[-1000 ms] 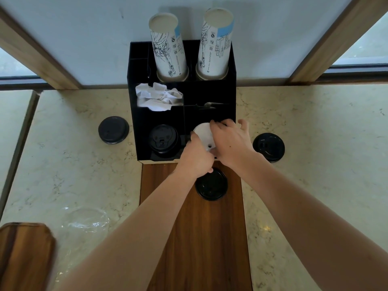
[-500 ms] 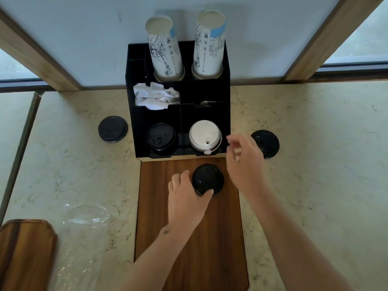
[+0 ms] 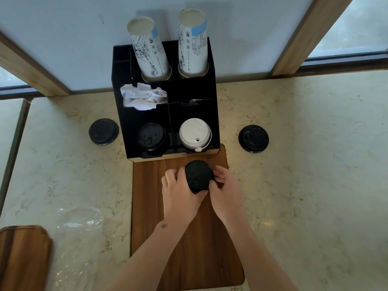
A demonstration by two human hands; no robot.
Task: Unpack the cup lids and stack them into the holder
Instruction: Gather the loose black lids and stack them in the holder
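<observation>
Both hands grip one black lid [image 3: 198,176] at the centre of the frame: the left hand [image 3: 178,191] cups its left and lower edge with curled fingers, and the right hand [image 3: 223,189] pinches its right edge between thumb and fingertips. The lid is tilted; whether it is one lid or a short stack cannot be told. It sits over the far end of a wooden board [image 3: 186,244], just in front of the black holder [image 3: 165,97]. The holder's front compartments contain black lids [image 3: 151,137] on the left and white lids [image 3: 195,134] on the right; crumpled napkins [image 3: 142,96] and two cup stacks [image 3: 149,49] occupy the compartments behind. Loose black lids lie on the marble counter [image 3: 304,164] at mid left [image 3: 103,132] and mid right [image 3: 253,139]. Clear plastic wrap [image 3: 77,238] lies at lower left. Both forearms enter from the bottom edge and converge.
</observation>
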